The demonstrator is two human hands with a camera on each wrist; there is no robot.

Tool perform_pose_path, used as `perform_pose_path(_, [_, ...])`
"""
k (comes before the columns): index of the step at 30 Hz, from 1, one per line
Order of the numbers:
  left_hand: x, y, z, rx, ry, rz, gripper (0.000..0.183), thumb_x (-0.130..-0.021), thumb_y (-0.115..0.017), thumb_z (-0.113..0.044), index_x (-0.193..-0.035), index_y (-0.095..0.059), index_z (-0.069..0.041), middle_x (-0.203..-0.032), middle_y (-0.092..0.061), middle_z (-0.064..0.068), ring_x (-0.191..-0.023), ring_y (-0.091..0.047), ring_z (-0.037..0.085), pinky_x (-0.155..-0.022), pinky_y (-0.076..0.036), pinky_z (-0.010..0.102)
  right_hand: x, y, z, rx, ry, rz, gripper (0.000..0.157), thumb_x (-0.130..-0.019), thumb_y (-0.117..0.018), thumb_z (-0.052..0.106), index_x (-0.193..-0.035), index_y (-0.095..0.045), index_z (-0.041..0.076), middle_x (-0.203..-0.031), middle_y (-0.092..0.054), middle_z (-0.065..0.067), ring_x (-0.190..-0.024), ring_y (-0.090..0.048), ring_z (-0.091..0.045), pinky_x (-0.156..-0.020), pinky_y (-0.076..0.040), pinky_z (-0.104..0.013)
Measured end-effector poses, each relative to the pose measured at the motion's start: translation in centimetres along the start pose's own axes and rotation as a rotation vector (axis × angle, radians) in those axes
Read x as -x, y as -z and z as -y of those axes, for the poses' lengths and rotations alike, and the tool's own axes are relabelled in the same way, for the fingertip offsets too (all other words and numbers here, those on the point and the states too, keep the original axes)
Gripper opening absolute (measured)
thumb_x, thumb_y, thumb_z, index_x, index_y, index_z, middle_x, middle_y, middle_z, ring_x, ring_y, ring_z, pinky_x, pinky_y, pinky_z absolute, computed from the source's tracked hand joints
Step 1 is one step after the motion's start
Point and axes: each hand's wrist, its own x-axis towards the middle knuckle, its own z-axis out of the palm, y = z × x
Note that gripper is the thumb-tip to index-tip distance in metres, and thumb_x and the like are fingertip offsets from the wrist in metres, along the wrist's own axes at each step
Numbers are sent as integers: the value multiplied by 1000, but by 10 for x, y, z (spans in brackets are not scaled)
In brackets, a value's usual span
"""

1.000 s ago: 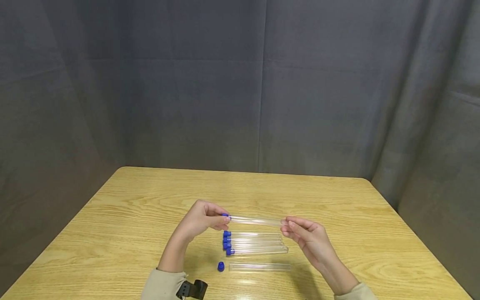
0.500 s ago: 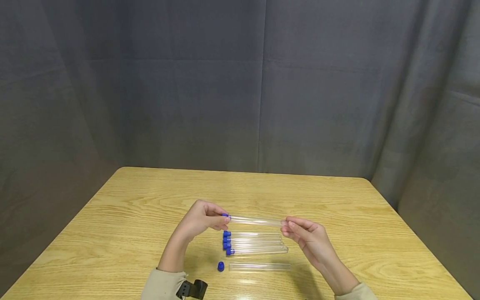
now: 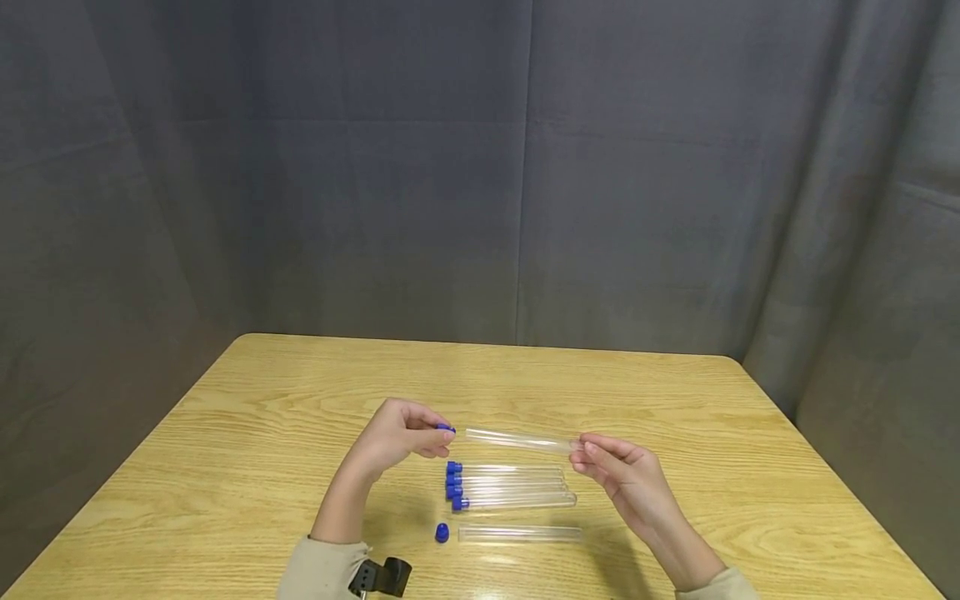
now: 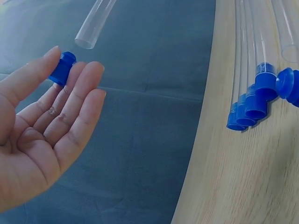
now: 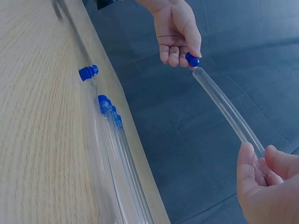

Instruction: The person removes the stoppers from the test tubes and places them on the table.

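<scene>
My left hand (image 3: 401, 433) pinches a blue cap (image 4: 63, 68) between thumb and fingertips. Opposite it, my right hand (image 3: 626, 479) holds a clear test tube (image 3: 521, 439) near its far end, raised over the table. The tube's open mouth faces the cap, with a small gap between them. Below the hands, several capped test tubes (image 3: 513, 492) lie side by side with their blue caps to the left. Nearer the front lies an uncapped test tube (image 3: 520, 533), and a loose blue cap (image 3: 442, 533) stands just left of its end.
All of this is over a wood-grain table (image 3: 300, 400) with rounded back corners. Grey curtains (image 3: 480, 175) hang behind it and along both sides. A black strap with a camera mount (image 3: 384, 577) sits on the left wrist.
The blue cap was on the held tube's end earlier; now the two are apart. The left hand has moved slightly left and the right hand slightly right with the tube.
</scene>
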Motion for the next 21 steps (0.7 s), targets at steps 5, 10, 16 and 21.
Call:
perform_pose_path(5, [0, -1, 0, 9, 3, 1, 21, -81, -65, -7, -92, -63, 11, -80, -65, 16, -69, -65, 26, -66, -52, 37, 0, -1, -1, 3, -17, -19, 23, -89, -47, -6, -95, -68, 3, -93, -66, -10, -84, -64, -16, -77, -48, -25])
perform_pose_path(10, [0, -1, 1, 12, 13, -3, 21, -82, -65, -7, -93, -63, 11, -80, -65, 15, -70, -65, 27, -64, -53, 35, 0, 0, -2, 11, -23, -17, 24, -89, -47, -6, -94, -68, 4, -93, -66, -10, -84, -64, -16, -77, -48, -25])
perform_pose_path(16, [0, 0, 1, 14, 8, 4, 22, -82, -64, -7, -94, -62, 11, -80, -65, 14, -70, -64, 27, -65, -52, 38, 1, 4, -5, 3, -41, -6, 24, -89, -47, -7, -94, -68, 3, -90, -66, -9, -83, -64, -15, -77, -48, -25])
perform_pose_path(21, [0, 0, 2, 19, -1, 15, 22, -82, -64, -7, -94, -62, 11, -80, -65, 15, -70, -64, 28, -66, -52, 42, 2, 8, -8, 20, -58, 7, 26, -89, -46, -8, -92, -68, 5, -88, -66, -8, -82, -64, -15, -78, -48, -25])
